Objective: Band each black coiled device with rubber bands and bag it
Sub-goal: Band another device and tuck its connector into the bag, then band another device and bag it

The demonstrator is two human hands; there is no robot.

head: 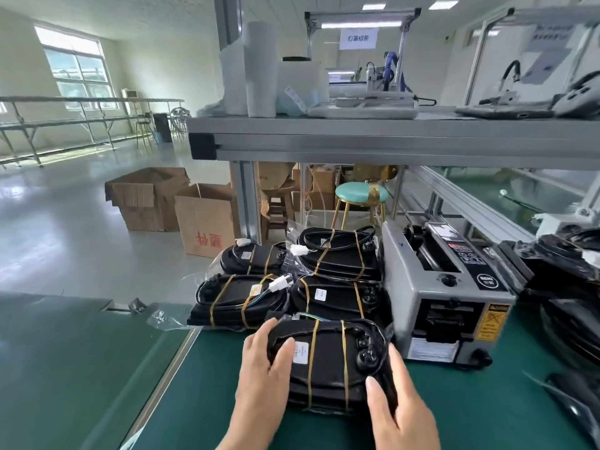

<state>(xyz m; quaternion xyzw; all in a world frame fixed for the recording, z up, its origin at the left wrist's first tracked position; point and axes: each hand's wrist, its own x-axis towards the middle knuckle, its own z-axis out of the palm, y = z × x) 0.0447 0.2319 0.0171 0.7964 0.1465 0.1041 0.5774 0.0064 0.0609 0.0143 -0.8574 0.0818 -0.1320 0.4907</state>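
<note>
A black coiled device [328, 362] lies on the green table [194, 401] in front of me, wrapped by two yellowish rubber bands and carrying a white label. My left hand [263, 381] grips its left end, thumb on top near the label. My right hand [399, 404] holds its right end, thumb over the near edge. Behind it lie several banded devices in clear bags [292, 280].
A grey tape dispenser machine [444, 297] stands right of the pile. More black devices in bags [565, 287] are stacked at the far right. An aluminium shelf [389, 138] hangs overhead. Cardboard boxes [181, 206] and a teal stool [360, 193] stand on the floor beyond.
</note>
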